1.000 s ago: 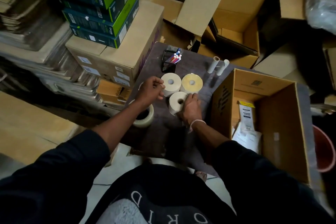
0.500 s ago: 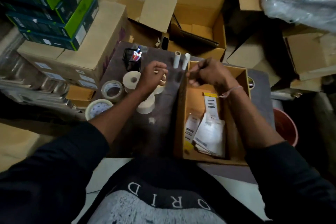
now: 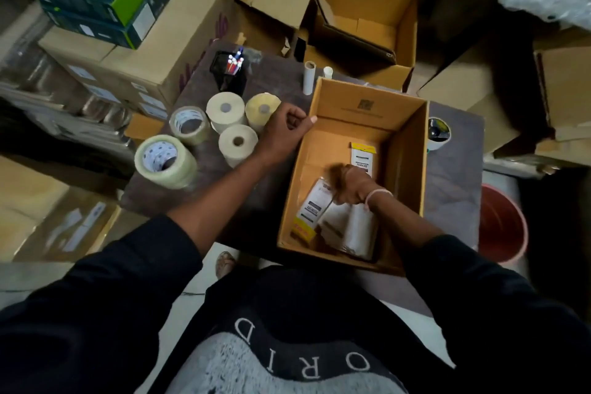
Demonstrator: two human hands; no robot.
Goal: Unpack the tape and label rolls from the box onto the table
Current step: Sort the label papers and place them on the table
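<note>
Fingers of rt hand (image 3: 347, 184) blurred over packets (image 3: 315, 206) in box (image 3: 406, 153).

right hand (image 3: 350, 184) blurred inside box (image 3: 367, 105)

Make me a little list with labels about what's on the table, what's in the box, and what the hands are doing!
table: dark table with an open cardboard box
tape rolls: two clear rolls at the table's left edge
label rolls: three pale rolls beside the tape
in box: packets with yellow tops
left hand: left hand with fingers curled, at the box's left wall
right hand: right hand inside the box among the packets, blurred
pen holder: black holder with pens
</note>
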